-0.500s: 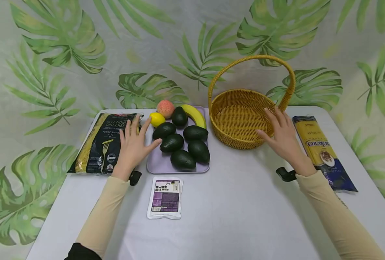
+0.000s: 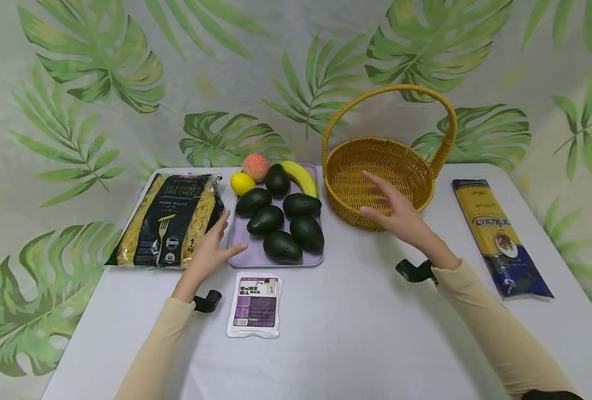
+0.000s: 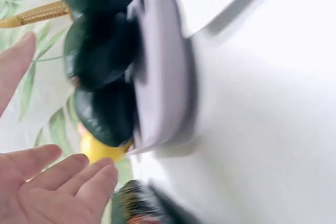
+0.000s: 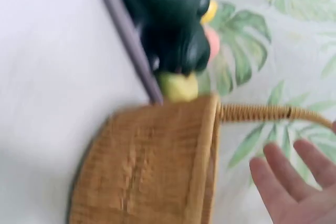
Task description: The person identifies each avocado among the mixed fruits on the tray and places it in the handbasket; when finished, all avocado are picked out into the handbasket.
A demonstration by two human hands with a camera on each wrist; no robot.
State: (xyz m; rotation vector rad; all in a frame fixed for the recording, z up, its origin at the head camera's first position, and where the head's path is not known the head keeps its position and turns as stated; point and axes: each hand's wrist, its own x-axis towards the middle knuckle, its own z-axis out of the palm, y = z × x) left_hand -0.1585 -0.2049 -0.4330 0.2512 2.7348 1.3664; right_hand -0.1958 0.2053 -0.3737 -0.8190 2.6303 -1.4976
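A: Setup?
B: Leaf-print backdrop (image 2: pixel 226 66) at the rear, white desk (image 2: pixel 341 339) in front of it. Wicker basket (image 2: pixel 343 208) at the back, right of center, tall handle up.
A: Next?
B: Black-and-gold pasta bag (image 2: pixel 163 222) lying flat, far left. Lilac tray (image 2: pixel 251 256) between bag and basket, near both. Blue-and-yellow packet (image 2: pixel 501 236) lies slanted, far right.
A: Hands?
B: Well apart from each other. Right hand (image 2: pixel 401 219) in front of the basket's near side, fingers spread. Left hand (image 2: pixel 210 258) around the gap between bag and tray, fingers extended, thumb out toward the tray. Can't tell if either touches anything.
A: Small stuff?
B: White-and-purple sachet (image 2: pixel 255 305) on the desk, just in front of the tray. On the tray: six dark green avocados (image 2: pixel 282 246), bunched; banana (image 2: pixel 302 179), back right; peach (image 2: pixel 256 167), back left; lemon (image 2: pixel 242 184) just in front of the peach.
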